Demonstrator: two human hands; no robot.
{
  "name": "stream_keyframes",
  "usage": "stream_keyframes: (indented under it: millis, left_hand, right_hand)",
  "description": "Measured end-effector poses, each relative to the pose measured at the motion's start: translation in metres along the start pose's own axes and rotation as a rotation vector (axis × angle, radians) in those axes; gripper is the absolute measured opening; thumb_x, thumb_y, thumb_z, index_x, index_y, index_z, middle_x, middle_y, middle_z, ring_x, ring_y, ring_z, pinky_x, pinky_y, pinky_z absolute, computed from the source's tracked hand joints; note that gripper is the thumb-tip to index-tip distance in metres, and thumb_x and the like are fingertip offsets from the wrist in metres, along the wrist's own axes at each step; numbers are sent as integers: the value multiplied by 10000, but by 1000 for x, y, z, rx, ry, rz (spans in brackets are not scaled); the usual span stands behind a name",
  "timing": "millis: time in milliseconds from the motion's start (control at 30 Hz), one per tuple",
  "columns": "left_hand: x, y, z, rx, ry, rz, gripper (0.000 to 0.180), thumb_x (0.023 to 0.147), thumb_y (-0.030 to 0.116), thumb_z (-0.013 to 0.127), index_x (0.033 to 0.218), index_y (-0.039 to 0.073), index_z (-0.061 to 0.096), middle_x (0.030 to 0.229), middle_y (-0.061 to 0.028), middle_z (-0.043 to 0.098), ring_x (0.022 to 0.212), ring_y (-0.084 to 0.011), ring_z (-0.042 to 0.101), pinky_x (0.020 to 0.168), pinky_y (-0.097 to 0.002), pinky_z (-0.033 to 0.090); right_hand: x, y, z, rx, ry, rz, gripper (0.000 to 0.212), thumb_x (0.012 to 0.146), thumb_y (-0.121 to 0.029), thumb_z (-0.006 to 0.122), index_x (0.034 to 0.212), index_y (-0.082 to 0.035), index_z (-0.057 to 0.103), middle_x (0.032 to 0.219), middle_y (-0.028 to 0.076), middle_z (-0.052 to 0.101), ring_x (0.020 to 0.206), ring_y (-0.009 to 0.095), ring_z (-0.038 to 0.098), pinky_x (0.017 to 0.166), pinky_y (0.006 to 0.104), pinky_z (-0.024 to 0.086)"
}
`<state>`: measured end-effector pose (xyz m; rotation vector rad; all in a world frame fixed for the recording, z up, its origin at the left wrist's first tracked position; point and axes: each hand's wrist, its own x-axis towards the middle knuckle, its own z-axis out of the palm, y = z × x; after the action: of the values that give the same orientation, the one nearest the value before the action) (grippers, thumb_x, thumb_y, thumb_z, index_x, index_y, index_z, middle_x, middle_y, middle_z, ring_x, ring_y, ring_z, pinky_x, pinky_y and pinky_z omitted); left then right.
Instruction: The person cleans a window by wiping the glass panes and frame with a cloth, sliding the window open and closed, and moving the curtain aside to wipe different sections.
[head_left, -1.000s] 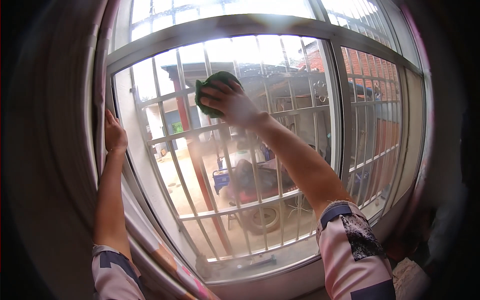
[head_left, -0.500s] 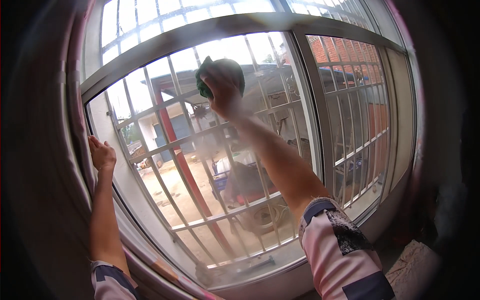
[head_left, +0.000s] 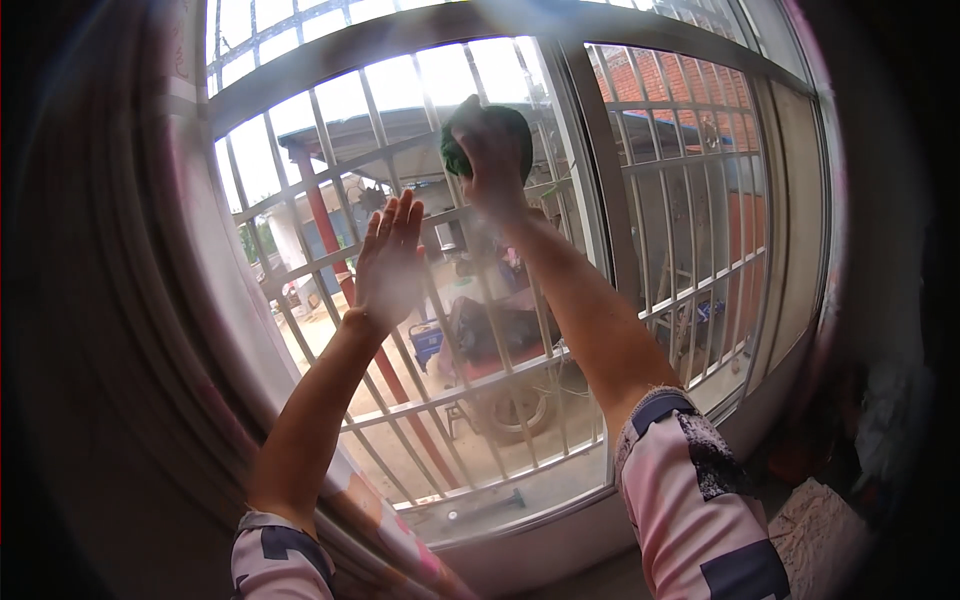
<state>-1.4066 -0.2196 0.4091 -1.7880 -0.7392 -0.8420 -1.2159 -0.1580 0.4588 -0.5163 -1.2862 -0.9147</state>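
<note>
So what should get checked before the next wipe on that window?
1. Green cloth under the right hand: ok, pressed to the pane.
2. Left hand flat and open on the glass: ok.
3. Cloth inside the window frame: ok, left of the middle post.
4. Glass clean: cannot tell, glare and blur.
5. Bars in the way: ok, they sit outside the glass.
</note>
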Motion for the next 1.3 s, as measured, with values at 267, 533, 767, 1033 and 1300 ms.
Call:
stream_keyframes:
  millis: [267,533,767,1033,1300]
  left_hand:
    - [60,0,18,318,-223,-257,831,851,565,405,1408,11,133,1492,-114,47,1379,-230,57,1109,-402,31]
    - [40,-18,21,174,70,-200,964,720,354,709,1397,-2,123,1479,-162,82,1363,-289,134,1093,-460,109]
    - [26,21,28,260,-147,-33,985,705,391,696,1408,26,111,1476,-129,131,1359,-257,165,1103,-443,123]
    - [29,33,22,126,-159,-123,991,686,334,725,1407,28,119,1470,-125,158,1346,-249,210,1101,-426,152]
    - [-26,99,-1,-258,92,-144,99,774,90,646,873,95,657,685,-68,637,651,-232,630,690,-334,503]
  right_hand:
    - [26,80,-38,-45,-2,-61,398,678,-60,661,1062,-96,564,1230,85,482,1172,284,409,963,461,294]
    - [-9,10,-7,199,-281,-386,470,668,-61,678,1119,-155,583,1277,46,468,1255,285,353,1073,478,223]
    - [81,106,-27,-101,-224,-165,456,752,-59,569,1189,-189,546,1407,102,280,1291,312,267,1032,487,251]
    - [55,115,-53,53,-109,-39,530,674,20,641,1159,-166,534,1271,200,412,1180,386,385,969,457,341]
    - [-87,89,-94,-62,-313,-23,522,694,-41,647,1174,-208,524,1357,197,324,1246,409,323,1026,475,282]
